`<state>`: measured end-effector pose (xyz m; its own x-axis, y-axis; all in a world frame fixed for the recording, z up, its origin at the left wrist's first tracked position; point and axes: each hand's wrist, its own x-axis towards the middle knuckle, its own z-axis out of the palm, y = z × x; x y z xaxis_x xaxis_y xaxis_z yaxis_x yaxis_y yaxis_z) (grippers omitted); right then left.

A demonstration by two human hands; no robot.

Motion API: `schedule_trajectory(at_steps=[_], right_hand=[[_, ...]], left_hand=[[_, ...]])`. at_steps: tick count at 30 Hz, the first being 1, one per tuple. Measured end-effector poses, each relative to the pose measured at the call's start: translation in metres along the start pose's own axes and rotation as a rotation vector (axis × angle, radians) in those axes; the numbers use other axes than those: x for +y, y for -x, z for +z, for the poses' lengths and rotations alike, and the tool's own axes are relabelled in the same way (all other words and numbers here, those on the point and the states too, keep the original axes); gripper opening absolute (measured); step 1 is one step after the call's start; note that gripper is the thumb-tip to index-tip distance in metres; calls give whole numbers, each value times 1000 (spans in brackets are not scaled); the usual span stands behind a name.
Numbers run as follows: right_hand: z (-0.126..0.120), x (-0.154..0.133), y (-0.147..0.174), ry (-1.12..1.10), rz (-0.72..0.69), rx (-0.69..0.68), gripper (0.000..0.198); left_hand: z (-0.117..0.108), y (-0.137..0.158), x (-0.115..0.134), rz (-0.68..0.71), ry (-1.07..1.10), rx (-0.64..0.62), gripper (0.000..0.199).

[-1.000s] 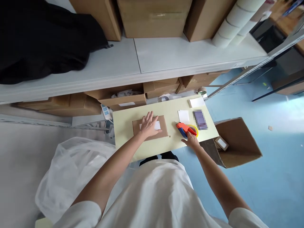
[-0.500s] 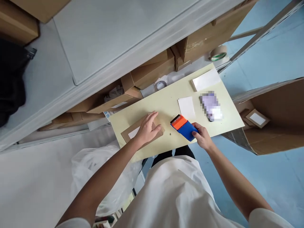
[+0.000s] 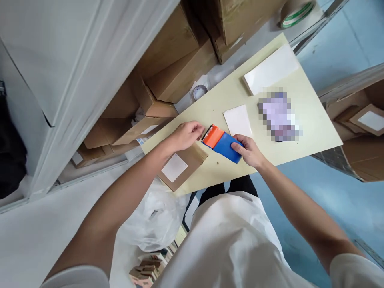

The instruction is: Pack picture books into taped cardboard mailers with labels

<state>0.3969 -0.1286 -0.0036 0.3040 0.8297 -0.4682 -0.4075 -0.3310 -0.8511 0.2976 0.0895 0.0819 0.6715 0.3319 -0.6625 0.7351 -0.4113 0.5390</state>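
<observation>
My right hand [image 3: 248,151] grips the blue body of a tape dispenser [image 3: 226,146] by its right end. The dispenser has an orange front and a dark toothed edge, which points left toward my left hand. My left hand [image 3: 189,134] is closed in a pinch just beside the teeth. What its fingertips hold, if anything, is too small to make out. Below my left hand a flat cardboard box [image 3: 193,160] with a white label lies on the pale yellow table [image 3: 216,114], partly covered by the hand and forearm.
A white card [image 3: 238,120], a stack of white paper [image 3: 270,70] and a pixelated purple item [image 3: 276,114] lie on the table. Tape rolls [image 3: 200,92] and open cartons [image 3: 183,68] line the shelf behind. A large carton [image 3: 366,156] stands right; a plastic bag [image 3: 153,216] hangs below left.
My left hand has lifted off the cardboard box, moved to the dispenser's toothed end and closed from spread fingers to a pinch. The dispenser stays in my right hand. The view has tilted and come closer.
</observation>
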Motion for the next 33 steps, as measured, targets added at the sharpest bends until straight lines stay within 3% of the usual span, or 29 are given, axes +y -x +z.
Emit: schedule_trajectory(at_steps=[6, 9, 14, 19, 24, 28, 33], right_hand=[[1, 6, -16, 37, -8, 11, 31], [2, 11, -18, 27, 9, 9, 31], [4, 15, -22, -28, 62, -1, 39], [2, 18, -26, -180, 286, -84, 48], [-11, 40, -4, -309, 573, -130, 43], [-12, 58, 9, -416, 649, -195, 41], [-2, 68, 5, -465, 698, -251, 39]], left_hand=[[-2, -18, 0, -126, -7, 54, 28], [-2, -24, -9, -151, 22, 27, 26], [-9, -30, -19, -204, -141, -42, 28], [-18, -39, -27, -248, -258, -196, 28], [-27, -50, -44, -312, -491, -273, 29], [-19, -57, -54, -337, -731, -411, 20], [-6, -60, -66, -245, -909, -450, 24]])
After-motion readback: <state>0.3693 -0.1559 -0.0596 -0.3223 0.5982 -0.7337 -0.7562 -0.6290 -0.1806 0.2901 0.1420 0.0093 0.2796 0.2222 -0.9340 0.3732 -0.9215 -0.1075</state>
